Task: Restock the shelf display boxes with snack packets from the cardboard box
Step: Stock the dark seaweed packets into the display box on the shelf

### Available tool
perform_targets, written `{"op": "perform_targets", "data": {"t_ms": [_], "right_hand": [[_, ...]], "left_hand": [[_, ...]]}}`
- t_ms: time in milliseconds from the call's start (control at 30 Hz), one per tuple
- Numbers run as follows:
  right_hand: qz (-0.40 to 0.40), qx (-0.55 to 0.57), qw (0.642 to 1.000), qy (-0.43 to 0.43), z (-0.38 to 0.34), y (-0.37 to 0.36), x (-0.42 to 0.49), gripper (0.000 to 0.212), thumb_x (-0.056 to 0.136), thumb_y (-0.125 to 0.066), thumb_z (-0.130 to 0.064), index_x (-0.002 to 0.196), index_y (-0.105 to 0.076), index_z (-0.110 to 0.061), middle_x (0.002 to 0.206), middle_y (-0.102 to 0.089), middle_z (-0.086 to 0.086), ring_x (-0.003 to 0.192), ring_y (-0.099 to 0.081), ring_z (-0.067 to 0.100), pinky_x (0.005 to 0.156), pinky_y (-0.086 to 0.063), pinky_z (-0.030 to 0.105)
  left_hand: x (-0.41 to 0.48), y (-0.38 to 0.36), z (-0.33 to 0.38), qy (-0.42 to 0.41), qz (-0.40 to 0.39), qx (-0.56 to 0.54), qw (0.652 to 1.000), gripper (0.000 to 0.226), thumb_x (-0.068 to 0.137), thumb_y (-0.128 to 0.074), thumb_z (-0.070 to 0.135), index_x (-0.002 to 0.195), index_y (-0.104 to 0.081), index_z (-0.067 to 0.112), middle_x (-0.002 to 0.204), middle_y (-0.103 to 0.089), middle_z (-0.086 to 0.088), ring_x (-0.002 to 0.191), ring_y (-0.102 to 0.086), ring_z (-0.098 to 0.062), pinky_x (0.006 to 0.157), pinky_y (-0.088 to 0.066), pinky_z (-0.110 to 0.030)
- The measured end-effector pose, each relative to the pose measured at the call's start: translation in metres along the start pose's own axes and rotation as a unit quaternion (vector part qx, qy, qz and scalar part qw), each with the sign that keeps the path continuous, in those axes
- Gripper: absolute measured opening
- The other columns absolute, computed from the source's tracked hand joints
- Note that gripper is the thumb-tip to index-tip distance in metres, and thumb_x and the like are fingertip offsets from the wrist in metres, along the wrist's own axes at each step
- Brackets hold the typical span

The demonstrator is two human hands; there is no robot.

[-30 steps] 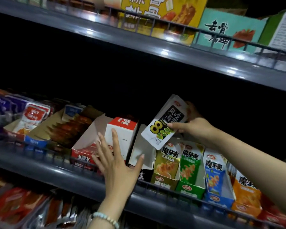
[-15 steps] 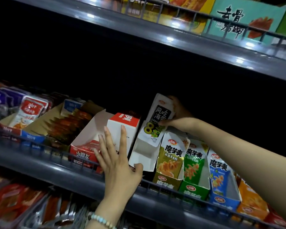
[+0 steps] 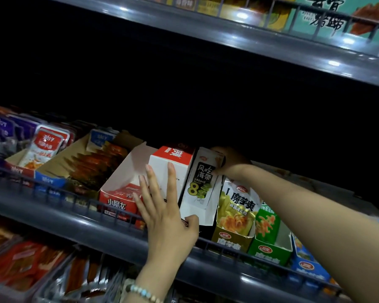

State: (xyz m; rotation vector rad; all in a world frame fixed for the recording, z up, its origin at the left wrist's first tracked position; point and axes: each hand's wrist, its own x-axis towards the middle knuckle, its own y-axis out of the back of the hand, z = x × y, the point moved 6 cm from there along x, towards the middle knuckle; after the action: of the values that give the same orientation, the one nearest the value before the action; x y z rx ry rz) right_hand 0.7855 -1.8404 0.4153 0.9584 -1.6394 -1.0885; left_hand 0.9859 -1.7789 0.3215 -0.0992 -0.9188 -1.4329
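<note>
A white and black seaweed snack packet (image 3: 200, 182) with a yellow "8" stands upright inside a narrow white display box (image 3: 202, 215) on the middle shelf. My right hand (image 3: 230, 164) pinches the packet's top edge from behind. My left hand (image 3: 164, 213) lies flat with straight fingers against the white and red carton (image 3: 173, 162) just left of that box, its thumb touching the display box's front. The cardboard supply box is out of view.
A wire rail (image 3: 79, 202) runs along the shelf front. Right of the display box stand a yellow box (image 3: 232, 239), a green box (image 3: 269, 250) and a blue box (image 3: 311, 267) of packets. Left are a red-fronted box (image 3: 117, 204) and brown trays. An upper shelf (image 3: 271, 47) overhangs.
My right hand has lowered the seaweed packet from above the boxes down into the white display box. My left hand has slid up against the neighbouring carton and the box front.
</note>
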Motion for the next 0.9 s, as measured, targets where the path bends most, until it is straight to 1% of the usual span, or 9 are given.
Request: {"op": "perform_targets", "data": {"t_ms": [67,167,300,467,567,633,700,800,900], "right_hand": [[0.005,-0.054,0.998,0.009,-0.002,-0.001,0.001,0.068,0.081,-0.072,-0.03,0.141,-0.04,-0.032,0.147,-0.035,0.001,0.137,-0.028,0.027,0.11,-0.032,0.042],[-0.009,-0.058,0.998,0.009,-0.002,-0.004,0.0,0.066,0.082,-0.069,-0.036,0.141,-0.04,-0.031,0.145,-0.039,0.001,0.135,-0.033,0.027,0.109,-0.034,0.043],[-0.033,-0.04,0.999,0.007,-0.004,-0.003,-0.003,0.061,0.089,-0.062,-0.037,0.144,-0.035,-0.028,0.144,-0.043,0.002,0.128,-0.044,0.025,0.104,-0.041,0.038],[-0.048,0.001,0.998,0.029,-0.018,0.016,-0.021,0.06,0.096,-0.049,-0.039,0.149,-0.023,-0.029,0.152,-0.032,0.003,0.137,-0.034,0.025,0.109,-0.031,0.03],[-0.062,0.0,0.997,0.038,-0.024,0.031,-0.044,0.061,0.097,-0.047,-0.04,0.15,-0.019,-0.032,0.127,-0.055,0.007,0.115,-0.056,0.021,0.093,-0.039,0.015],[-0.053,0.001,0.997,0.057,-0.026,0.042,-0.064,0.064,0.094,-0.05,-0.045,0.149,-0.019,-0.033,0.143,-0.045,0.003,0.124,-0.05,0.019,0.099,-0.037,0.02],[-0.045,0.02,0.996,0.069,-0.023,0.051,-0.088,0.066,0.093,-0.053,-0.044,0.149,-0.022,-0.029,0.153,-0.032,0.0,0.134,-0.039,0.017,0.105,-0.033,0.026],[-0.033,0.033,0.995,0.085,-0.012,0.062,-0.133,0.066,0.092,-0.054,-0.043,0.149,-0.022,-0.031,0.155,-0.025,-0.005,0.141,-0.027,0.013,0.113,-0.025,0.027],[-0.031,0.021,0.996,0.084,0.007,0.065,-0.183,0.066,0.093,-0.054,-0.042,0.149,-0.021,-0.031,0.155,-0.025,-0.007,0.142,-0.024,0.012,0.11,-0.019,0.02]], "left_hand": [[0.0,0.001,0.0,-0.001,0.003,-0.001,1.0,0.125,0.075,-0.068,0.02,0.133,0.039,0.046,0.138,0.054,0.008,0.131,0.046,-0.014,0.103,0.032,-0.034],[0.0,0.0,0.0,-0.003,0.0,-0.001,1.0,0.125,0.075,-0.068,0.02,0.134,0.038,0.046,0.14,0.053,0.008,0.132,0.045,-0.014,0.103,0.031,-0.033],[0.0,-0.001,-0.001,0.001,0.002,0.009,1.0,0.124,0.075,-0.068,0.024,0.135,0.038,0.046,0.142,0.051,0.007,0.134,0.043,-0.015,0.102,0.032,-0.032],[-0.002,0.001,-0.001,0.002,0.014,0.011,1.0,0.119,0.079,-0.067,0.031,0.139,0.035,0.043,0.145,0.047,0.008,0.137,0.039,-0.014,0.106,0.028,-0.035],[-0.005,0.007,0.004,-0.007,0.022,0.014,1.0,0.111,0.083,-0.063,0.036,0.143,0.031,0.039,0.148,0.043,0.006,0.138,0.036,-0.014,0.108,0.025,-0.037],[-0.009,0.013,0.014,-0.03,0.015,0.021,0.999,0.102,0.085,-0.055,0.042,0.143,0.029,0.038,0.151,0.038,0.007,0.14,0.033,-0.014,0.11,0.023,-0.038],[-0.018,0.018,0.025,-0.056,0.003,0.016,0.998,0.087,0.086,-0.038,0.051,0.144,0.027,0.04,0.155,0.028,0.009,0.142,0.027,-0.011,0.114,0.017,-0.038],[-0.04,0.02,0.039,-0.084,-0.037,0.006,0.996,0.072,0.085,-0.015,0.061,0.141,0.027,0.046,0.156,0.018,0.015,0.142,0.021,-0.004,0.116,0.01,-0.033],[-0.072,0.017,0.047,-0.101,-0.088,0.009,0.991,0.073,0.082,-0.008,0.068,0.146,0.015,0.042,0.157,0.014,0.017,0.141,0.02,-0.001,0.116,0.009,-0.028]]}}
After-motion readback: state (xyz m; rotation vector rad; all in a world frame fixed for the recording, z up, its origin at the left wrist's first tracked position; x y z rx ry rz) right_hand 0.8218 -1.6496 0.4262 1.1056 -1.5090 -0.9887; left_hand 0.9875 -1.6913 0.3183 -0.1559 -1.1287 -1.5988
